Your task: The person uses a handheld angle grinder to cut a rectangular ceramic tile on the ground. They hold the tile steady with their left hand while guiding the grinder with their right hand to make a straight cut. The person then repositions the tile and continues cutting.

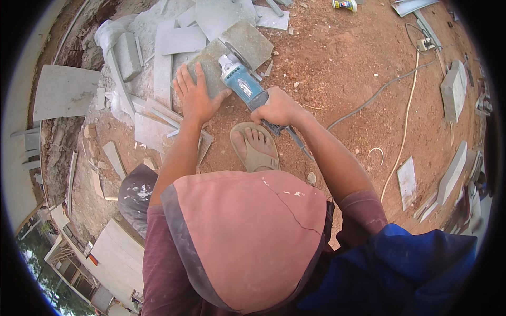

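My right hand (279,108) is closed around the rear of a teal angle grinder (245,87), whose silver head points away from me. The grinder's disc (237,53) stands on edge over a greenish-grey stone tile (211,67); whether it is spinning I cannot tell. Pressed on the left part of this tile, my left hand (198,100) has its fingers spread and thumb toward the grinder. Beyond the disc lies a matching piece of tile (252,43); whether the two are joined is unclear. A sandalled foot (255,145) is close below the grinder.
Pale tile offcuts (182,40) pile up at the far left. A grey cable (363,105) and a white cable (405,142) cross the reddish dirt toward a power socket (426,44). Stone blocks (454,90) lie at right; a small tub (345,5) is far off.
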Available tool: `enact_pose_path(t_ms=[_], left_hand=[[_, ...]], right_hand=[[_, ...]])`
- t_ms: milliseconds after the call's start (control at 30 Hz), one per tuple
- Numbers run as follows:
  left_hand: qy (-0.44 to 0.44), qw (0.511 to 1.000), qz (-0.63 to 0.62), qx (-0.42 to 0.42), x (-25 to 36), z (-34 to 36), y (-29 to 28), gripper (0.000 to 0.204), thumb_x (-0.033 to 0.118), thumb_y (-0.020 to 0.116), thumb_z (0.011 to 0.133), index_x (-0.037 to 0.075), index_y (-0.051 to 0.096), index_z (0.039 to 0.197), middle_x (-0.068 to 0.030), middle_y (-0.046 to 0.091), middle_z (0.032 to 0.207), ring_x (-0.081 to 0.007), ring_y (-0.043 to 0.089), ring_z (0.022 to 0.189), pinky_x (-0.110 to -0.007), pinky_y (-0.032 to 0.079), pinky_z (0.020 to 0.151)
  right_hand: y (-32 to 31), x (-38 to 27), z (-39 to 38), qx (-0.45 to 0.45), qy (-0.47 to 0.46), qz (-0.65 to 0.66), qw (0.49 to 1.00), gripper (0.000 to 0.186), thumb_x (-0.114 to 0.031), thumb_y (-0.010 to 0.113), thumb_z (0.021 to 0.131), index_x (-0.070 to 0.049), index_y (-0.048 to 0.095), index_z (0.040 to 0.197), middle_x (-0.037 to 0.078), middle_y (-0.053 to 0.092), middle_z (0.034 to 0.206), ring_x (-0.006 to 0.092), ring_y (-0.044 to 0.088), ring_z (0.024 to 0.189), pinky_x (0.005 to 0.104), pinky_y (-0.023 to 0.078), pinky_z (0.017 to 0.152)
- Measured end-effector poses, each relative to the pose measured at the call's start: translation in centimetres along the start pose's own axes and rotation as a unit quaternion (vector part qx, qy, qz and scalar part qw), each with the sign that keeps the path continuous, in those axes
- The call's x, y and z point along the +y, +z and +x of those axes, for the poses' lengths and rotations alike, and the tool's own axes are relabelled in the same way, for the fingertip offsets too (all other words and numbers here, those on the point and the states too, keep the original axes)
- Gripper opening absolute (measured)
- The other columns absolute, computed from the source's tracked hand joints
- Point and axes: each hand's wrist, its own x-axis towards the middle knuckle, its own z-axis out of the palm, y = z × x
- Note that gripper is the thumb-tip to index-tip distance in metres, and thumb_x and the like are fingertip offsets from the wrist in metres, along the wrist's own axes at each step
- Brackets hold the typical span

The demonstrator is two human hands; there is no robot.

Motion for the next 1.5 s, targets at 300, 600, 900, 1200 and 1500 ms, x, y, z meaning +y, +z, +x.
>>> enact_pose_path(t_ms=[300,600,900,1200,1500], left_hand=[[-0.003,1.0,0.002,-0.004,0.2,0.0,-0.1,0.124,0.071,0.08,0.084,0.005,0.024,0.173,-0.0376,0.013,0.175,-0.052,0.008,0.166,-0.062,0.003,0.133],[-0.005,1.0,0.002,-0.005,0.1,0.0,-0.1,0.124,0.071,0.08,0.084,0.006,0.023,0.173,-0.0368,0.013,0.176,-0.052,0.007,0.166,-0.062,0.003,0.133],[-0.006,1.0,0.002,-0.006,0.2,0.0,-0.1,0.124,0.071,0.079,0.084,0.006,0.024,0.173,-0.0372,0.013,0.175,-0.0519,0.007,0.166,-0.062,0.002,0.133],[0.003,1.0,0.001,0.008,-0.1,0.0,0.3,0.124,0.072,0.08,0.084,0.005,0.025,0.173,-0.0371,0.014,0.175,-0.0522,0.009,0.165,-0.062,0.003,0.133],[0.005,1.0,0.009,0.008,-0.2,-0.1,0.1,0.124,0.072,0.079,0.084,0.005,0.024,0.173,-0.0369,0.014,0.175,-0.0526,0.009,0.165,-0.063,0.004,0.133]], right_hand=[[-0.4,-0.2,-0.8,-0.015,0.012,-0.009,1.0,0.047,-0.03,0.084,0.06,0.009,0.076,0.084,0.027,0.078,0.091,0.0348,0.077,0.085,0.0413,0.059,0.076],[-0.4,-0.2,-1.1,0.004,0.012,-0.027,1.0,0.044,-0.028,0.085,0.061,0.009,0.075,0.083,0.025,0.076,0.088,0.0333,0.076,0.084,0.0406,0.059,0.076],[-0.4,-0.5,-1.0,-0.007,0.013,-0.006,1.0,0.035,-0.024,0.085,0.062,0.004,0.072,0.08,0.016,0.074,0.082,0.0261,0.07,0.075,0.0386,0.055,0.07],[-0.1,0.2,-0.5,-0.006,0.012,-0.007,1.0,0.048,-0.029,0.085,0.061,0.008,0.077,0.089,0.027,0.078,0.094,0.0356,0.078,0.087,0.041,0.06,0.079],[-0.3,-0.4,-1.5,0.016,0.018,-0.019,1.0,0.056,-0.03,0.086,0.062,0.012,0.075,0.097,0.029,0.078,0.099,0.0369,0.078,0.093,0.0413,0.06,0.082]])
